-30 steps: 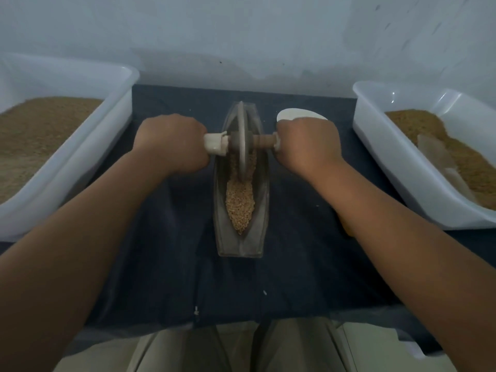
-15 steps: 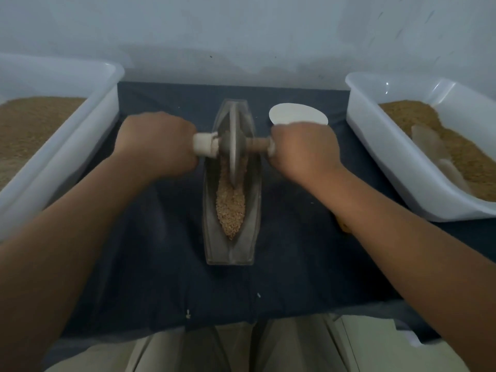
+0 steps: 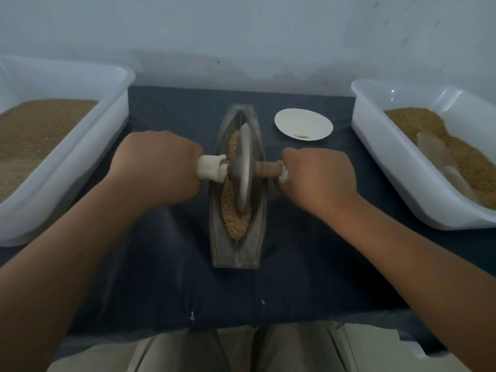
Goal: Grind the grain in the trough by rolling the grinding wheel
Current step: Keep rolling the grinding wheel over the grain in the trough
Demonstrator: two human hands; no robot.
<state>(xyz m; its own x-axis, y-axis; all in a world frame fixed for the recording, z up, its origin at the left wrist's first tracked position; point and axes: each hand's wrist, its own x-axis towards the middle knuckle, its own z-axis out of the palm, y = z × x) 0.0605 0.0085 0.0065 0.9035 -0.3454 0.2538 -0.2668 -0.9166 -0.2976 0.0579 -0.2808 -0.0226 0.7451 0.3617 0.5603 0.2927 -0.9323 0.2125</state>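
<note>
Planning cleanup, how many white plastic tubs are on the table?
2. The left tub sits at the view's left edge, the right tub at its right edge; others may be off-frame.

A pale bluish-white wall (image 3: 241, 28) rises behind the table (image 3: 166, 108), plain apart from a few small dark specks and faint scuffs. A dark blue cloth (image 3: 308, 277) with soft creases covers the table right back to the wall. The light is dim, even and cool.
</note>
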